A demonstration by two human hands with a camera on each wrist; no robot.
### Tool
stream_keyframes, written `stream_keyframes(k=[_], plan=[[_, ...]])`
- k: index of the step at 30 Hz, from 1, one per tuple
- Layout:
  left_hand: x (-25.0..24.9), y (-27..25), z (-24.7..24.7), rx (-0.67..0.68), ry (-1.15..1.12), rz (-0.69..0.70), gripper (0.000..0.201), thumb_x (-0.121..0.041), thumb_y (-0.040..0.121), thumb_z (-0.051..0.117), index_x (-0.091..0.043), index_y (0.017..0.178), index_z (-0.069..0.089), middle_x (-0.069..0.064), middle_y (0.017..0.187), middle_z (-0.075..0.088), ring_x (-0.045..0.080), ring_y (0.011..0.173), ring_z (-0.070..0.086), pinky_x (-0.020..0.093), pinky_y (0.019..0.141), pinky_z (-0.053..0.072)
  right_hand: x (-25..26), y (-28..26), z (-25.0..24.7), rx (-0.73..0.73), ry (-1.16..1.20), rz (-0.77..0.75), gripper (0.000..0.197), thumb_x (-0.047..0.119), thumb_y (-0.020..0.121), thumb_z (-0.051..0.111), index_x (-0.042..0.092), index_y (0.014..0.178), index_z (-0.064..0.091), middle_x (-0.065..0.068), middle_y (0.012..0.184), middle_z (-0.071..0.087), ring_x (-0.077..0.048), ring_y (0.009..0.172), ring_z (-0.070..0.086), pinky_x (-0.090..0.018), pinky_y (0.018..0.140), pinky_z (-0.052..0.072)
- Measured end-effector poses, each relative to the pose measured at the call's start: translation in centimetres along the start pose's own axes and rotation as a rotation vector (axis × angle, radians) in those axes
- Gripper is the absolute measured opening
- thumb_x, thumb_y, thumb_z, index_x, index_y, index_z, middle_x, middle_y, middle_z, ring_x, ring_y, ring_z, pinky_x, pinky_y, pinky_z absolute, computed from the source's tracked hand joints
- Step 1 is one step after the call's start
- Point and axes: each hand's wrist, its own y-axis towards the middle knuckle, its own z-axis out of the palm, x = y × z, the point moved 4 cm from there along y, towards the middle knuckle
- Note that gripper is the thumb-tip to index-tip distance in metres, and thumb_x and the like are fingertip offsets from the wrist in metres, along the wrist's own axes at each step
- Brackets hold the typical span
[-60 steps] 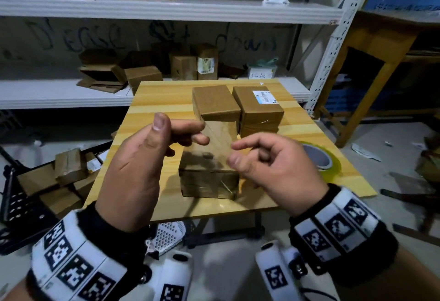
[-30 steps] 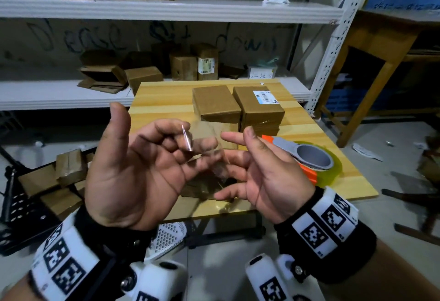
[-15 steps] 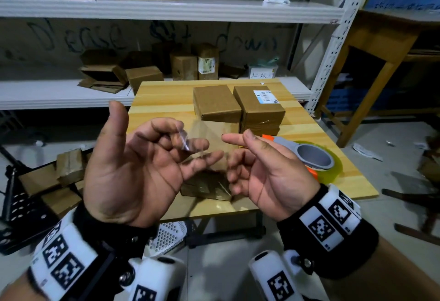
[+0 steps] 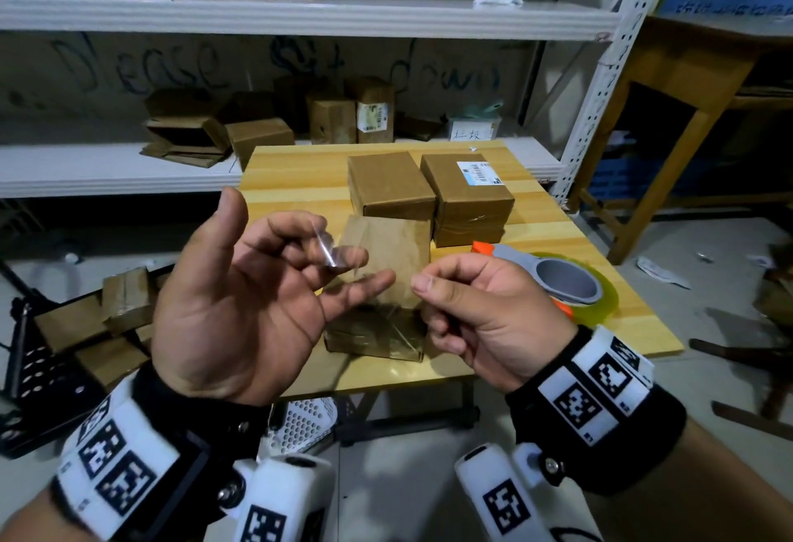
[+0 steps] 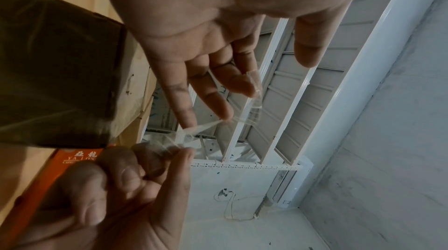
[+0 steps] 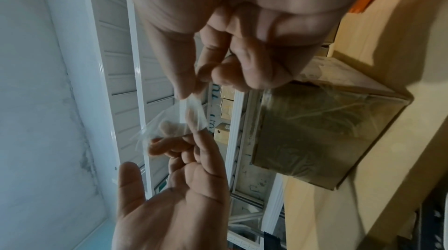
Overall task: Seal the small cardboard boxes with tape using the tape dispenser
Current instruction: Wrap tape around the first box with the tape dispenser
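A short piece of clear tape (image 4: 369, 267) hangs in the air between my two raised hands, crumpled at its left end. My left hand (image 4: 300, 267) is palm up with the thumb straight, and the tape (image 5: 218, 125) clings to its fingertips (image 5: 249, 85). My right hand (image 4: 433, 288) pinches the other end of the tape (image 6: 191, 108) between thumb and forefinger. Below them a small cardboard box (image 4: 377, 327) wrapped in clear tape sits near the table's front edge. The tape dispenser (image 4: 562, 279), grey with an orange handle, lies right of it.
Two more small boxes (image 4: 388, 181) (image 4: 465, 189) sit side by side behind the taped one on the wooden table (image 4: 300, 172). White shelving (image 4: 128, 172) with boxes stands behind. A black crate (image 4: 25, 370) of boxes is at floor left, a wooden bench (image 4: 686, 69) at right.
Both hands turned palm up with the tape between them. My right fingers then curled in and pinched the tape's end, while it stayed stuck to my left fingertips.
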Motion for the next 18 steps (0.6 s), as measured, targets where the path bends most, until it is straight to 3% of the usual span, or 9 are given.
stream_keyframes(k=[3,5,7,10,13,16,18], plan=[[-0.3,0.1,-0.6,-0.079,0.109,0.014,0.045,-0.054,0.082,0.07,-0.01,0.09,0.069,0.006,0.079,0.059,0.027,0.087,0.068,0.051,0.089,0.056,0.4,0.2,-0.7,-0.073,-0.027,-0.026,0.018,0.017,0.071,0.09,0.014,0.073,0.072,-0.009,0.061,0.052,-0.02,0.055,0.043,-0.022,0.04,0.031],[-0.6,0.5,-1.5,-0.15,0.259,0.043,0.035,-0.042,0.071,0.083,-0.013,0.087,0.072,0.003,0.075,0.061,0.022,0.079,0.063,0.036,0.077,0.048,0.8,0.2,-1.2,-0.114,-0.048,-0.046,0.017,0.022,0.07,0.084,0.012,0.076,0.071,-0.012,0.066,0.058,-0.024,0.06,0.046,-0.023,0.041,0.033],[-1.0,0.7,-2.6,-0.211,0.422,0.099,0.023,-0.03,0.071,0.084,-0.013,0.083,0.074,0.006,0.074,0.064,0.02,0.072,0.057,0.034,0.069,0.04,1.2,0.1,-1.4,-0.137,-0.065,-0.077,0.021,0.023,0.068,0.081,0.01,0.08,0.071,-0.015,0.076,0.066,-0.026,0.067,0.055,-0.022,0.042,0.037],[-1.4,0.6,-2.8,-0.255,0.668,0.15,0.012,-0.026,0.077,0.086,-0.018,0.08,0.077,0.003,0.077,0.07,0.014,0.07,0.059,0.03,0.069,0.043,1.4,0.1,-1.6,-0.169,-0.115,-0.133,0.022,0.021,0.072,0.079,0.008,0.085,0.069,-0.013,0.082,0.074,-0.019,0.067,0.065,-0.022,0.042,0.038],[-1.8,0.6,-3.0,-0.282,0.868,0.149,0.009,-0.025,0.087,0.078,-0.019,0.081,0.077,-0.001,0.075,0.074,0.006,0.069,0.063,0.027,0.07,0.046,1.3,0.5,-2.1,-0.227,-0.175,-0.173,0.012,0.013,0.081,0.08,0.008,0.087,0.07,-0.013,0.079,0.075,-0.016,0.06,0.061,-0.022,0.041,0.038],[-1.6,1.0,-3.6,-0.286,1.018,0.119,0.011,-0.03,0.09,0.078,-0.022,0.081,0.078,-0.001,0.079,0.077,0.005,0.07,0.065,0.029,0.073,0.048,1.1,0.8,-2.6,-0.296,-0.207,-0.181,0.013,0.007,0.083,0.081,0.008,0.092,0.071,-0.016,0.079,0.074,-0.013,0.055,0.06,-0.023,0.04,0.039],[-1.4,1.2,-3.7,-0.314,1.078,0.098,0.013,-0.031,0.089,0.079,-0.022,0.08,0.079,-0.003,0.08,0.078,0.003,0.071,0.067,0.022,0.069,0.052,1.0,1.0,-2.8,-0.335,-0.216,-0.184,0.017,0.006,0.083,0.082,0.01,0.095,0.07,-0.015,0.08,0.075,-0.011,0.053,0.061,-0.023,0.039,0.04]])
